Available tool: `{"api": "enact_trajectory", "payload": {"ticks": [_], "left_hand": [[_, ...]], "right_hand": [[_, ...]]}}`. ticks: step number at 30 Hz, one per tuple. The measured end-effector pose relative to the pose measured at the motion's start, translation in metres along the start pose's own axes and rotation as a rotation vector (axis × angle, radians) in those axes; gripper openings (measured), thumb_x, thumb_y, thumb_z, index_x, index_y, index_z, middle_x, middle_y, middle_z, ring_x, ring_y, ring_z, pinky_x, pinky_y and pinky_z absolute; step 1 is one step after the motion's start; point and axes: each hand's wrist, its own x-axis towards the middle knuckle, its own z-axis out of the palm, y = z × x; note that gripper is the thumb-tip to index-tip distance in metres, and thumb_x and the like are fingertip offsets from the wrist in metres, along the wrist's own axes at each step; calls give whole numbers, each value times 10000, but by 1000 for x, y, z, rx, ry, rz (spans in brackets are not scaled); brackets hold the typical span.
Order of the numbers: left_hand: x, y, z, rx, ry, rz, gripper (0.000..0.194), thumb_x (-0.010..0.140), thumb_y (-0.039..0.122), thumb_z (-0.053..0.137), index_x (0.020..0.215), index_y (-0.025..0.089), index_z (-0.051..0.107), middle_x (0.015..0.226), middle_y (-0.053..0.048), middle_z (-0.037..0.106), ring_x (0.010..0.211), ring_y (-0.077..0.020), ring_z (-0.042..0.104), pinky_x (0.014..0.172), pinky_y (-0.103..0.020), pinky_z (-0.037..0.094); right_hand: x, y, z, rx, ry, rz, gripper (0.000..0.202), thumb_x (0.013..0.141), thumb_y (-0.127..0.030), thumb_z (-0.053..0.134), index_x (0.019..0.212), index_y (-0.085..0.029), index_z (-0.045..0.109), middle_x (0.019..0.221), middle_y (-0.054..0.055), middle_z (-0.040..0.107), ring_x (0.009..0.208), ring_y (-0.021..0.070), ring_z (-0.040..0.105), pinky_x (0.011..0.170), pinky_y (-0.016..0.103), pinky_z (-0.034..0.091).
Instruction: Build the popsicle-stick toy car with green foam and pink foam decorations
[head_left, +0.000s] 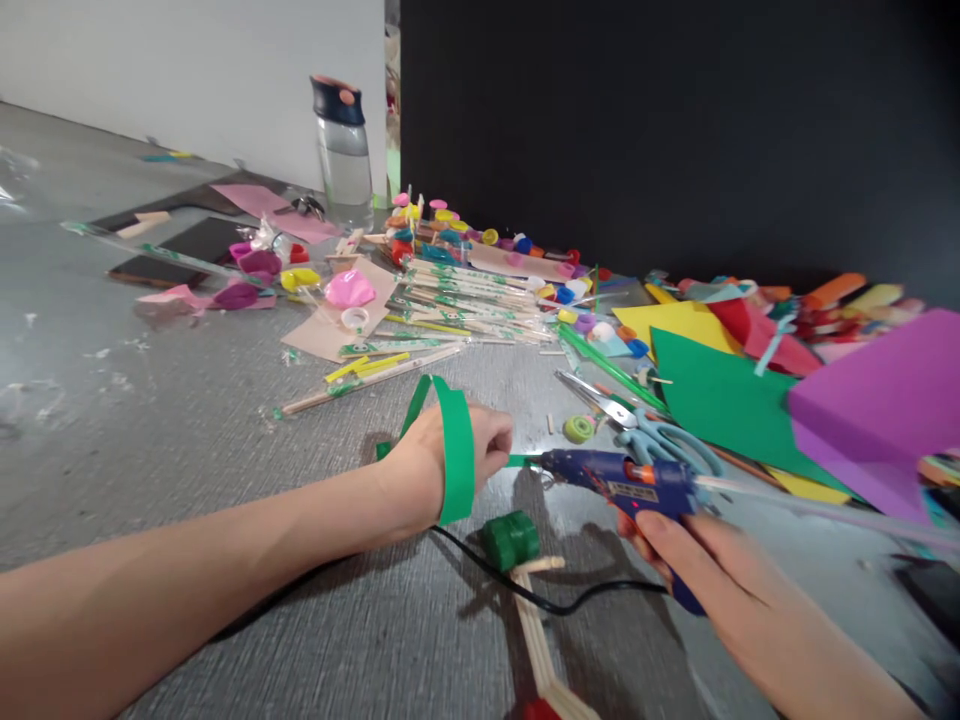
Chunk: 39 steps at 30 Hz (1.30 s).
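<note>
My right hand [694,555] is wrapped round the handle of a dark blue hot glue gun [615,475], with a clear glue stick [810,505] jutting out of its back. The nozzle meets the end of a green paper strip [457,455]. My left hand [480,440] pinches that strip, which loops up and over my wrist. Just below lie green bottle caps [511,538] joined to a wooden-stick piece [534,635], which has something red at its near end. Behind the gun rest light blue scissors [637,425] and a small lime-green roll [579,429].
The glue gun's black cord [555,606] runs across the table below my hands. Wrapped chopsticks [472,295], colourful bottle caps and paper scraps spread at the back. A water bottle [343,155] stands back left. Green paper [724,395] and purple paper [877,400] lie right, before a black panel [675,130].
</note>
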Motion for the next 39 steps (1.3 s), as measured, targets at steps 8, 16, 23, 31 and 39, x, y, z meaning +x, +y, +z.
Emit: {"api": "enact_trajectory", "payload": {"ticks": [8,16,23,31,39], "left_hand": [[-2,-38,1,-168,-61,69,107,733,254,690,813,205,638,710,22,649,623,-132,573,528,-236,347],[-12,-20,-5,-148,-26,40,48,746,188,610,743,198,563,672,29,581,627,-126,516,557,-246,322],[-3,-18,2,-116,-91,-53,73,720,176,625,723,195,554,638,28,572,573,-124,489,532,-253,310],[-3,-23,14,-203,-11,8,66,745,230,640,750,196,583,680,29,595,619,-129,523,557,-250,333],[-3,-18,12,-214,-7,-20,48,745,220,622,726,195,586,640,28,580,595,-126,517,568,-253,350]], "right_hand": [[-1,23,-10,-172,-53,-227,406,977,-506,422,1008,-249,734,981,73,758,908,280,747,737,322,648],[-9,22,7,-219,67,-265,400,958,-444,427,1063,-255,763,996,65,768,890,293,749,901,425,602],[-11,58,3,-406,4,-477,455,920,-256,423,1271,-271,712,1214,65,710,1021,312,718,957,454,568],[-4,39,5,-108,-77,-46,298,950,-463,547,988,-286,784,1074,18,763,986,281,727,833,307,624],[-10,45,11,-64,24,81,477,961,-586,456,1189,-270,733,1223,34,713,1153,343,656,1010,444,534]]}}
